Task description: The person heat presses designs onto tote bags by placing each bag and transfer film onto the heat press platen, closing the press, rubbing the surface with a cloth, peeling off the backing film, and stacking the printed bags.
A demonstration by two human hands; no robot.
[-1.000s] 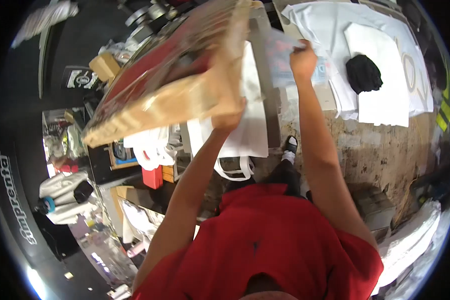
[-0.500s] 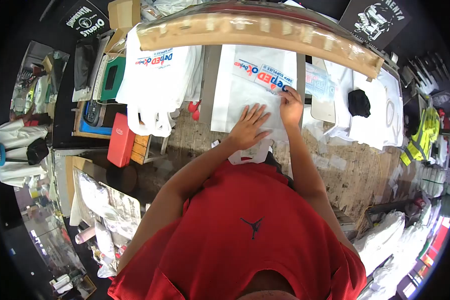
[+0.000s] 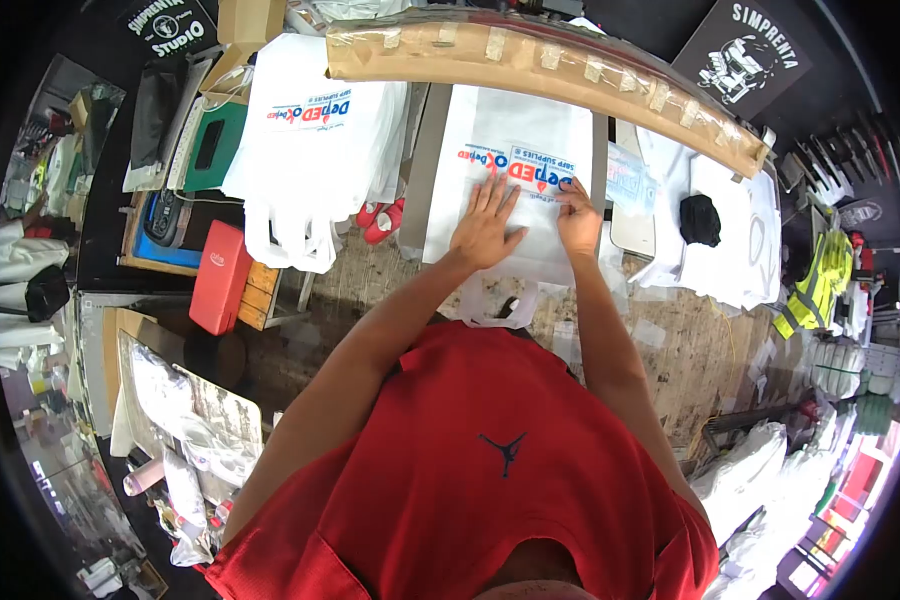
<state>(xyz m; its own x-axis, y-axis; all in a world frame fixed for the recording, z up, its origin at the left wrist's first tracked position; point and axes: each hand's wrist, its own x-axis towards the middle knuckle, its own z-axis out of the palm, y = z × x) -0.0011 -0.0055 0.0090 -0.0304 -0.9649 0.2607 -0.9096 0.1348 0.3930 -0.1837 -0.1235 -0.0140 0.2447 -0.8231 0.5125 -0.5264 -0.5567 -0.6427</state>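
Observation:
A white plastic bag point(image 3: 520, 115) lies flat before me on a grey board point(image 3: 425, 190), its handle loops towards my body. Across the bag is a strip of clear printed film point(image 3: 495, 160) with blue and red lettering. My left hand point(image 3: 485, 225) rests palm down, fingers spread, its tips touching the lower edge of the lettering. At the film's right end, my right hand point(image 3: 577, 222) pinches the film's lower corner between thumb and fingers. Its fingertips cover part of the print.
A long taped cardboard piece point(image 3: 550, 75) spans the space above the board. Left of it hangs a stack of printed white bags point(image 3: 305, 150). More printed film point(image 3: 630, 180) and a black cloth bundle point(image 3: 700, 220) lie to the right. A red box point(image 3: 218, 278) stands at left.
The printed film has gone from tilted to nearly level on the bag. My left hand has shifted up to its lower edge, while my right hand keeps its pinch at the right end.

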